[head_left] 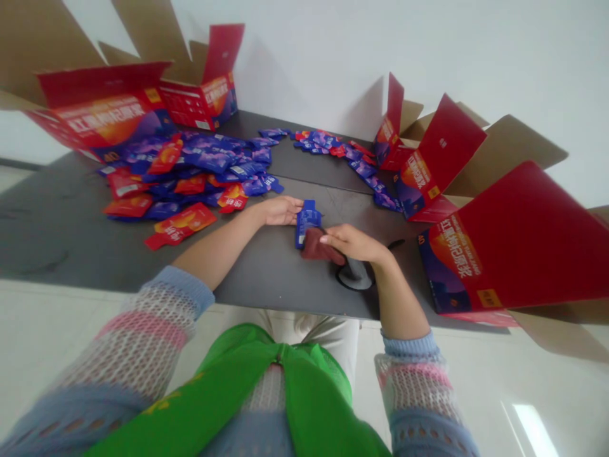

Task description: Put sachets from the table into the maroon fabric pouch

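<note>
Between my hands, over the front middle of the dark table, is a blue sachet [309, 219] with a narrow spout-like top. My left hand [284, 211] grips its left edge with the fingertips. A brown cloth [320, 246] is pinched in my right hand [349, 242] and lies against the sachet's lower right part. Below my right wrist, a grey round object with a black rim [356, 274] rests on the table, partly covered by the hand. To the left of my left hand is a heap of blue and red sachets [200, 155], with one red sachet [181, 225] at its front.
Open red cartons stand at the back left, the larger carton [114, 120] beside a smaller carton [221, 98]. Along the right are several more open cartons, the nearest carton [504, 247] with its flaps spread. A line of sachets [328, 143] curves along the back toward them.
</note>
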Demonstrator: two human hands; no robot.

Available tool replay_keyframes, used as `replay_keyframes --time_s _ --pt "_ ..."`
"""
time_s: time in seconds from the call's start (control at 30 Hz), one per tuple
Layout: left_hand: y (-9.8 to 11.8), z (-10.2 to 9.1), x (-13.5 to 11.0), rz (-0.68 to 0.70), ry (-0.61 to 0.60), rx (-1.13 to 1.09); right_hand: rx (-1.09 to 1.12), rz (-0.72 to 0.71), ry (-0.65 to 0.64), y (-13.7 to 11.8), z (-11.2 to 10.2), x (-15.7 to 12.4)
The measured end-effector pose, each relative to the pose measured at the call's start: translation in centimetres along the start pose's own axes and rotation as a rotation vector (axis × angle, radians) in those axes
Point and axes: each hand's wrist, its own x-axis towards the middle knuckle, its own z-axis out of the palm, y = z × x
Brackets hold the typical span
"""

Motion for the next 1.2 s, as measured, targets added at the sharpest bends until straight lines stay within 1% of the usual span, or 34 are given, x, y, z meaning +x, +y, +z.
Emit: replay_keyframes --time_s 0.03,0.1,0.17,0.23,0.27,0.33,0.4,0.47,0.5,0.57,0.63,0.67,0.73,0.77,0.83,0.9,1.0,1.2 --pt "0.0 0.0 0.0 0.004 0.001 -0.014 0.059 -0.001 0.147 0.5 -0.1 0.1" --pt "-0.1 0.1 0.1 0.020 0.003 -0.038 0.160 0.010 0.482 1.7 -0.3 0.5" --pt "-0.1 0.1 0.2 0.036 -0.012 -0.056 0.212 0.028 0.814 3.1 -0.6 0.9" --pt "-0.2 -0.1 0.3 0.035 -0.049 -0.053 0.236 0.048 1.094 4.7 -1.2 1.1" --pt "-0.2 -0.2 0.4 0.031 -0.070 -0.046 0.238 0.062 1.205 5.5 -1.6 1.1" --pt "-0.3 -0.4 0.4 0.025 -0.107 -0.031 0.197 0.102 1.371 7.0 -2.4 0.9" --pt "-0.4 -0.7 0.5 0.034 -0.126 -0.024 0.077 0.164 1.443 7.8 -2.9 0.6" --pt "-0.4 -0.8 0.7 0.042 -0.138 -0.023 -0.035 0.210 1.430 7.7 -2.5 0.6" --pt "-0.5 -0.9 0.7 0.042 -0.141 -0.024 -0.071 0.221 1.383 7.4 -1.8 0.8" --pt "-0.5 -0.9 0.8 0.038 -0.139 -0.031 -0.114 0.209 1.210 6.1 0.3 1.7" --pt "-0.5 -1.1 0.9 0.038 -0.120 -0.041 -0.271 0.182 0.746 4.6 2.9 2.7" --pt "-0.5 -1.2 0.9 0.039 -0.110 -0.046 -0.357 0.136 0.572 3.9 4.0 3.2" --pt "-0.6 -1.5 1.0 0.038 -0.100 -0.051 -0.502 0.094 0.408 3.0 5.5 3.8" --pt "-0.6 -1.6 1.1 0.035 -0.103 -0.053 -0.543 0.080 0.364 2.8 5.8 4.0" --pt "-0.7 -1.8 1.2 0.031 -0.118 -0.059 -0.558 0.057 0.308 2.7 5.6 3.9" --pt "-0.7 -1.9 1.3 0.033 -0.122 -0.065 -0.534 0.021 0.280 2.9 4.8 3.7" --pt "-0.5 -1.5 1.1 0.031 -0.094 -0.039 -0.509 -0.036 0.266 2.8 4.1 3.3" --pt "-0.2 -0.8 1.1 0.027 -0.005 0.052 -0.440 -0.155 0.165 1.1 5.0 3.2"
